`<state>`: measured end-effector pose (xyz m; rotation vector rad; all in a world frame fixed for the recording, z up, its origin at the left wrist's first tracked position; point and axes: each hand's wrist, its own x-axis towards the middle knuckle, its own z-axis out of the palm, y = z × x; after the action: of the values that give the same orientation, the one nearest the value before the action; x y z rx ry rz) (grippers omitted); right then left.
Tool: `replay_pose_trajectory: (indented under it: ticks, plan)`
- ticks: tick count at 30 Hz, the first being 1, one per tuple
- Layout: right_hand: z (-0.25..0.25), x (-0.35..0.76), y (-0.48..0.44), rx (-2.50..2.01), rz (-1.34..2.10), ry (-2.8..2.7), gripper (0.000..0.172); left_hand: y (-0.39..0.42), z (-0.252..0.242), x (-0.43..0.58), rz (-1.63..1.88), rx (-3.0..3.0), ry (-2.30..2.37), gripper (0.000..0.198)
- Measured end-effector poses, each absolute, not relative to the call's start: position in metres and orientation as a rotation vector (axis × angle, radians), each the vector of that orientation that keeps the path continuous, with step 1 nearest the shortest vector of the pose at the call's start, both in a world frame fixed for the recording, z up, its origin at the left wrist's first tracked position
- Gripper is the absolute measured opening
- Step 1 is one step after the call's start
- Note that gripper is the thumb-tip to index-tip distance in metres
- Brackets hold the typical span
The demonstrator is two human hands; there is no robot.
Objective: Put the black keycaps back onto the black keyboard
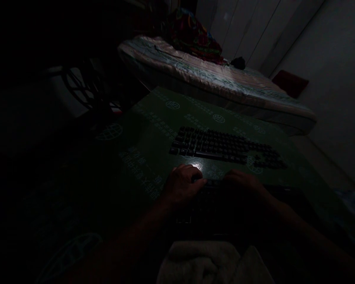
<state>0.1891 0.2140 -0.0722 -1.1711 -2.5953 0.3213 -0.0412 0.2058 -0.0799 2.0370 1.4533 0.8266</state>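
Note:
A dark keyboard (207, 207) lies in front of me at the near side of the green table; most of its surface is lost in shadow. At its far edge, my left hand (183, 182) is closed, with thumb and fingers around something small and dark. My right hand (244, 183) rests farther right along the same edge, fingers curled inward and tips hidden. Just beyond both hands, black keycaps (210, 144) are laid out in rows on the table in a keyboard's arrangement.
The green tabletop (142, 138) carries pale globe prints and lettering. Past its far edge stands a mattress (225, 79) with a dark red patterned cloth (195, 37) heaped on it. A spoked wheel (79, 86) is at left. Pale cloth (204, 260) shows at the bottom. The room is very dim.

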Motion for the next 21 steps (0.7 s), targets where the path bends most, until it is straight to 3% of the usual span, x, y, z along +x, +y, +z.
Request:
replay_pose_trajectory:
  ticks: [6,16,21]
  plan:
    - [-0.07,0.188,0.214,-1.171,0.242,-2.646,0.016,0.206,-0.082,-0.041,0.829,2.051,1.451,0.012]
    - [-0.07,0.185,0.204,-1.17,0.489,-2.327,0.016,0.206,-0.078,-0.042,0.813,2.051,1.451,0.01]
    - [-0.078,0.183,0.199,-1.173,0.356,-2.308,0.019,0.207,-0.08,-0.043,0.828,2.067,1.447,0.012]
